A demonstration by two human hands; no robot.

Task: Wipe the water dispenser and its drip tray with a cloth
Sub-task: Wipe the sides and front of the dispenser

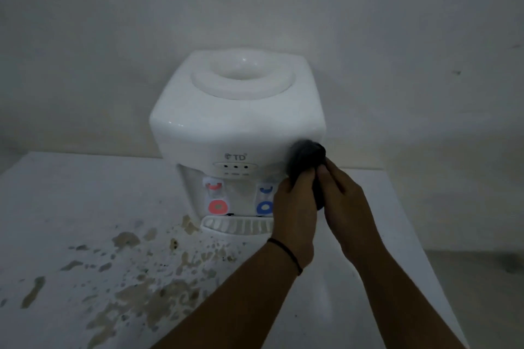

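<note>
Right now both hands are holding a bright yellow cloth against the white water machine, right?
Not quite: the head view shows the cloth is dark, not yellow. Both the left hand and right hand do hold it against the white water dispenser.

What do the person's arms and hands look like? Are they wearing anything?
Both arms are bare, with no sleeves showing and no gloves. The left hand has a thin black band looped around its wrist. The right hand has nothing on it that shows: no watch, ring or band.
</note>
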